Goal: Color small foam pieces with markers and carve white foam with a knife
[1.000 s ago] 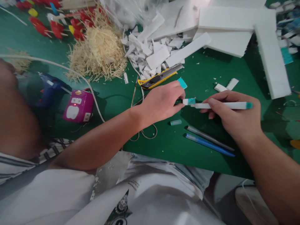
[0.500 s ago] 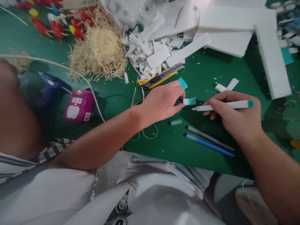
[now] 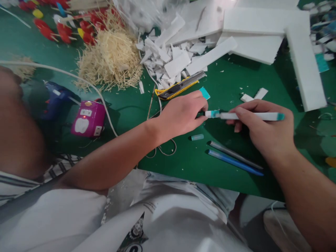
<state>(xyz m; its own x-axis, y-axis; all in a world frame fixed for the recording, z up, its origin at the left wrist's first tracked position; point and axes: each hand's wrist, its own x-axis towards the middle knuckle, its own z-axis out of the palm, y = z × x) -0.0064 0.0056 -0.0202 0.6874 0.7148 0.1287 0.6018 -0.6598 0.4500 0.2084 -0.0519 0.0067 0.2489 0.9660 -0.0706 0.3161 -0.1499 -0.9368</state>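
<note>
White foam piece point(image 3: 209, 114), its right end coloured teal, is pinched between the thumb and fingers of the left hand point(image 3: 187, 110) over the green table point(image 3: 183, 159) in the head view. A teal-ended marker point(image 3: 264, 116) is gripped by the thumb and bunched fingers of the right hand point(image 3: 273, 129), its tip held at the coloured end; contact is blurred and cannot be confirmed. For even cover, light strokes should probably be used and the piece steadied.

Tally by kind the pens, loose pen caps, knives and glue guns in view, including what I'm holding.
Pens: 3 (white pen, grey pen, blue pen)
Loose cap: 1
Knife: 1
Glue gun: 1
Total: 6
</note>
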